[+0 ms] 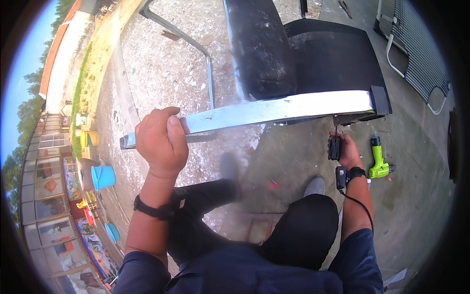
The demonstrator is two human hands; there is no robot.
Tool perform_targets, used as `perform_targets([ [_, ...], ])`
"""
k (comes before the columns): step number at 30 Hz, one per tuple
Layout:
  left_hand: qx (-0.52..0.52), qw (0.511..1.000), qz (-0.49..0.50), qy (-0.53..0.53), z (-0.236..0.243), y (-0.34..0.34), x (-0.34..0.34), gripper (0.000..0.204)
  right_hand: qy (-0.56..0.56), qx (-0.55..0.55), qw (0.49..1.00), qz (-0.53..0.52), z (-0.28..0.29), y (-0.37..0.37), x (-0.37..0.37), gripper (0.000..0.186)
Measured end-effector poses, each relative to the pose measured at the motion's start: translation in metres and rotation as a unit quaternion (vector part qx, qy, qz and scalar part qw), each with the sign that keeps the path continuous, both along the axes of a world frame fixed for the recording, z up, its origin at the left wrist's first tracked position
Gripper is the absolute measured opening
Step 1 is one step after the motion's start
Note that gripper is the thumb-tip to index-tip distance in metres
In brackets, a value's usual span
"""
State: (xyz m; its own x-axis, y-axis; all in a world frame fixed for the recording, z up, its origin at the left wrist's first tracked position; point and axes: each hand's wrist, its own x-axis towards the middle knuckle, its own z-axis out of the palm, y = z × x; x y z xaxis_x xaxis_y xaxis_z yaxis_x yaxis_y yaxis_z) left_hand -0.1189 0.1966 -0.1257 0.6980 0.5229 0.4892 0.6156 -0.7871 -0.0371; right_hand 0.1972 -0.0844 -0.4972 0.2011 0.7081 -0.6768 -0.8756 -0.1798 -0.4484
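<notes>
A chair with black padding (262,54) and a black panel (338,59) lies tipped over in front of me. Its flat chrome bar (279,105) runs across the view, ending at a dark cap on the right. My left hand (164,139) is closed around the bar near its left end. Below the bar's right end, my right hand (349,152) grips a black folding hex key set (334,148). A thin shank points up from it to the underside of the frame; whether it sits in a screw is hidden.
A lime-green cordless drill (378,159) lies on the concrete right of my right hand. Another chair (423,54) with a woven grey surface stands at the far right, near pliers (345,9). A bent chrome tube (188,41) rises beyond the bar. Blue buckets (103,177) stand left.
</notes>
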Motion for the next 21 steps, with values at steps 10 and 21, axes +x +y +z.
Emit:
perform_targets([
  [10, 0.001, 1.000, 0.003, -0.005, -0.002, 0.000, -0.002, 0.019, -0.106, -0.076, 0.991, 0.008, 0.014, -0.010, -0.002, 0.033],
  [21, 0.003, 1.000, -0.001, -0.009, -0.002, -0.001, 0.000, 0.019, -0.288, -0.149, 0.945, 0.033, 0.011, 0.007, -0.008, 0.037],
])
